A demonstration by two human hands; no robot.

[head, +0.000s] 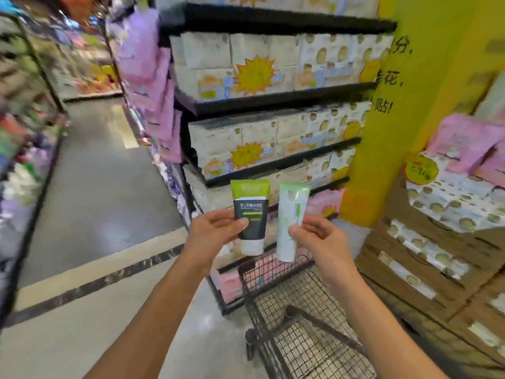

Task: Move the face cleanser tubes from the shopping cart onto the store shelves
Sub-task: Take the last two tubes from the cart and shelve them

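My left hand (216, 231) grips a dark grey face cleanser tube with a green top and white cap (250, 212), held cap down. My right hand (318, 237) pinches a white and light green cleanser tube (291, 214), also cap down. Both tubes are raised side by side above the front of the black wire shopping cart (297, 310). Behind them stand the black store shelves (273, 97), filled with cream tissue packs. What lies in the cart's basket is hard to make out through the mesh.
A yellow pillar (396, 127) with printed characters rises to the right of the shelves. Cardboard boxes of tissue packs (426, 258) are stacked at the right. Pink packs hang at the shelf end (153, 86). An aisle with grey floor (101, 170) opens to the left.
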